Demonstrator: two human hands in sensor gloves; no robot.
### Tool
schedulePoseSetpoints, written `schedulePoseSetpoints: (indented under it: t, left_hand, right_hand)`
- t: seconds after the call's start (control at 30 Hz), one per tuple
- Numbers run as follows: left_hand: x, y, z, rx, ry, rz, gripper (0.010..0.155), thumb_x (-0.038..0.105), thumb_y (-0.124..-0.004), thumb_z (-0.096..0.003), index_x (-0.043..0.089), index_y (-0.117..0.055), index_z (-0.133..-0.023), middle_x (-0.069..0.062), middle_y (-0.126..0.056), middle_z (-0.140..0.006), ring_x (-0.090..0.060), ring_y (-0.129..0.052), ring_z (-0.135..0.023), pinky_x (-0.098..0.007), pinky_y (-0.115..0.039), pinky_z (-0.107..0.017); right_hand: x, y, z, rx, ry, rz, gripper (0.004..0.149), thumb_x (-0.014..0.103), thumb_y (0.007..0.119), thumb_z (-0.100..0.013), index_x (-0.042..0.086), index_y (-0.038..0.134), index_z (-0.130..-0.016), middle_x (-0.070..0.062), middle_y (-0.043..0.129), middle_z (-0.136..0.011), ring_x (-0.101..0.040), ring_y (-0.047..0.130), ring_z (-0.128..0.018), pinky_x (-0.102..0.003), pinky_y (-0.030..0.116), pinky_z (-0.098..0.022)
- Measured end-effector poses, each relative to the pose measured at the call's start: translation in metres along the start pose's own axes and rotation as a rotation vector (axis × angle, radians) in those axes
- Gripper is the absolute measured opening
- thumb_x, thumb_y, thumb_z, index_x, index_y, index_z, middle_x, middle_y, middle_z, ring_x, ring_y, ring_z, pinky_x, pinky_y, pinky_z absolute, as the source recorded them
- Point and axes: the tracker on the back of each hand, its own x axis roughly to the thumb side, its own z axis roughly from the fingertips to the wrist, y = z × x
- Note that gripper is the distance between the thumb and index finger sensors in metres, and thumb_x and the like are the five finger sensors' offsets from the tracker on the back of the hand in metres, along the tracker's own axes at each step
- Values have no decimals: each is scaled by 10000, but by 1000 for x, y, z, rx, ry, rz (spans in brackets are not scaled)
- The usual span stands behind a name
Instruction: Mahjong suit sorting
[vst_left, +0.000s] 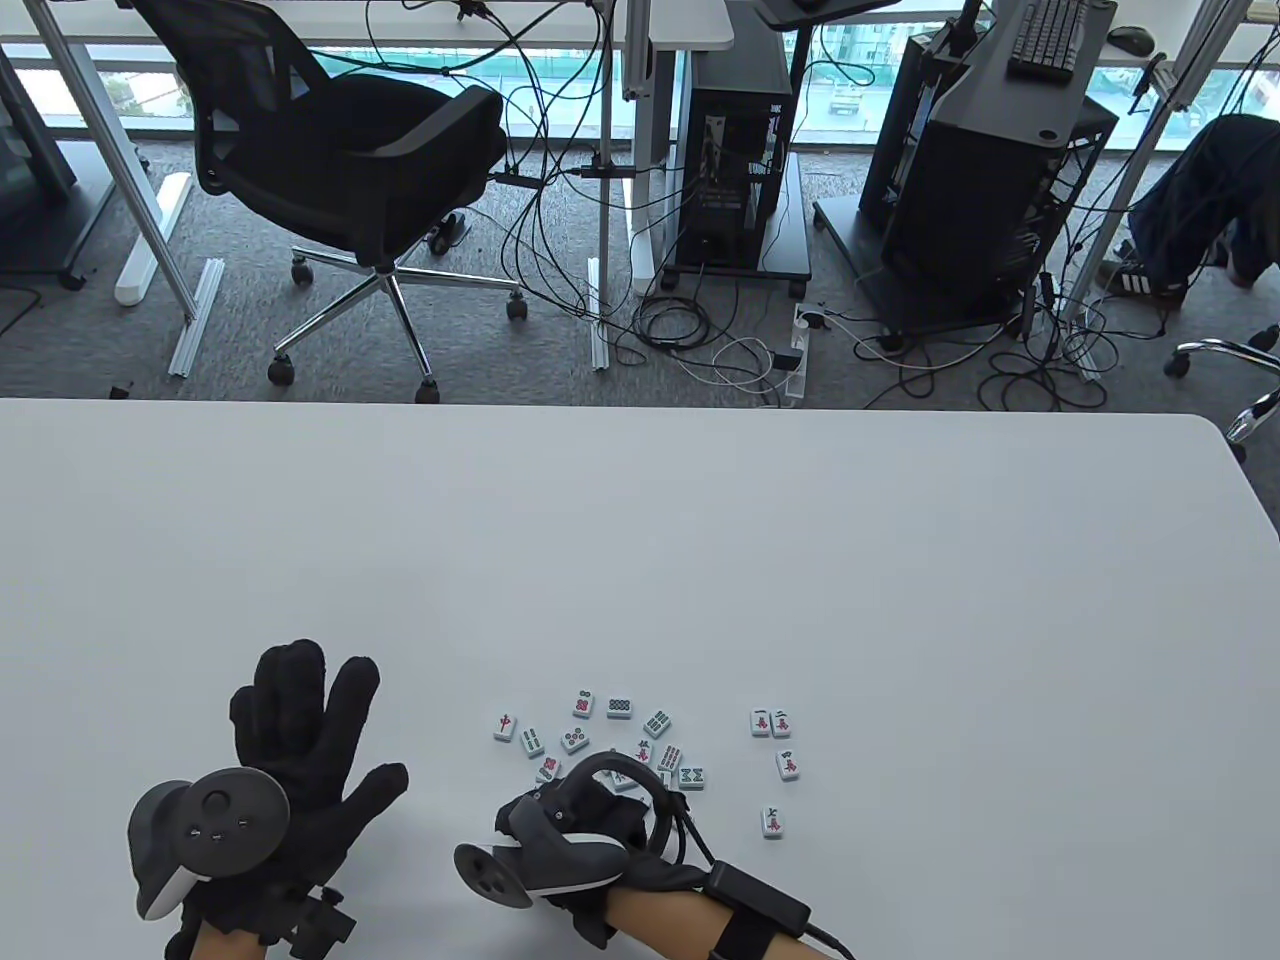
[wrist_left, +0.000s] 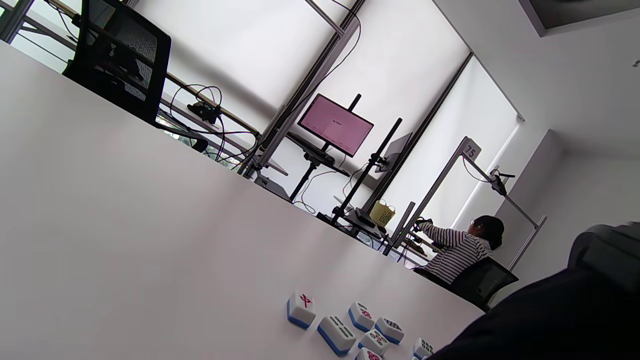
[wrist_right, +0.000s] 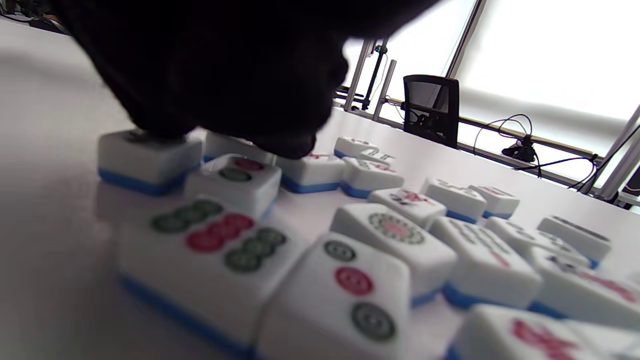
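Several white mahjong tiles with blue backs lie face up in a loose cluster (vst_left: 620, 735) near the table's front edge. A few character tiles (vst_left: 771, 722) lie apart to its right. My left hand (vst_left: 310, 720) lies flat on the table left of the cluster, fingers spread, holding nothing. My right hand (vst_left: 600, 795) is at the cluster's near side, its fingers hidden under the tracker. In the right wrist view dark gloved fingertips (wrist_right: 280, 135) touch the tops of tiles (wrist_right: 145, 157); circle tiles (wrist_right: 215, 250) lie in front. The left wrist view shows the cluster's left tiles (wrist_left: 337, 332).
The white table (vst_left: 700, 560) stretches far beyond the tiles. Its far edge meets a floor with an office chair (vst_left: 340, 170), cables and computer carts. A dark glove shape (wrist_left: 550, 320) fills the bottom right of the left wrist view.
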Motion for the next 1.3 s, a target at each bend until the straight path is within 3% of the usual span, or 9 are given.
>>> schedulePoseSetpoints:
  t: [0.17, 0.3, 0.4, 0.5, 0.6, 0.73, 0.97, 1.3]
  left_hand:
    - [0, 0, 0, -3, -2, -6, 826, 764, -545, -450, 476, -100, -1084, 172, 187, -1081, -163, 203, -1066, -548, 86, -721]
    - [0, 0, 0, -1, 0, -3, 825, 763, -545, -451, 477, -100, -1084, 172, 187, -1081, -161, 202, -1067, -547, 86, -721]
    - [0, 0, 1, -2, 2, -5, 826, 765, -545, -448, 480, -100, -1083, 174, 186, -1082, -161, 202, -1068, -548, 86, -722]
    - [-1, 0, 1, -3, 4, -6, 825, 764, -545, -449, 477, -101, -1084, 173, 186, -1082, -162, 201, -1068, -548, 85, -722]
    - [-1, 0, 1, -4, 5, -6, 826, 764, -544, -450, 477, -100, -1084, 172, 186, -1082, -163, 200, -1068, -548, 85, -721]
    - [-1, 0, 1, -2, 4, -2, 828, 764, -545, -449, 476, -100, -1085, 172, 187, -1082, -164, 201, -1068, -549, 85, -721]
    - [-1, 0, 1, -4, 7, -6, 826, 764, -545, -449, 477, -102, -1085, 171, 186, -1082, -164, 198, -1069, -549, 83, -722]
    - [-1, -1, 0, -21, 11, -8, 826, 763, -547, -448, 474, -112, -1087, 168, 174, -1089, -169, 184, -1076, -551, 70, -728]
  right_hand:
    - [11, -4, 8, -12, -62, -76, 472, 431, 829, -417, 70, 900, -713, -6, 968, -309, -76, 856, -39, -242, 788, -18]
    - [15, 0, 9, 112, -123, -111, 501, 418, 832, -426, 61, 872, -776, -22, 970, -338, -87, 864, -59, -249, 791, -33]
    - [18, 0, 9, 106, -148, -113, 492, 381, 847, -422, 56, 864, -792, -19, 971, -337, -87, 863, -58, -250, 791, -34]
    - [18, 1, 8, 133, -202, -130, 459, 307, 854, -428, 143, 838, -856, -36, 970, -370, -103, 870, -90, -264, 797, -64]
    - [14, 0, 11, 58, -217, -99, 454, 290, 842, -434, 202, 826, -879, -47, 969, -395, -115, 878, -113, -272, 803, -84]
    - [9, -1, 14, 38, -186, -136, 457, 319, 837, -436, 126, 844, -850, -34, 971, -394, -105, 883, -108, -264, 808, -77]
    - [17, 1, 9, 61, -97, -113, 600, 516, 813, -407, 49, 877, -778, -44, 976, -359, -101, 876, -72, -256, 798, -43]
    - [23, 9, 3, 155, -86, -179, 604, 400, 861, -409, -55, 797, -801, -44, 966, -390, -92, 880, -87, -248, 803, -48]
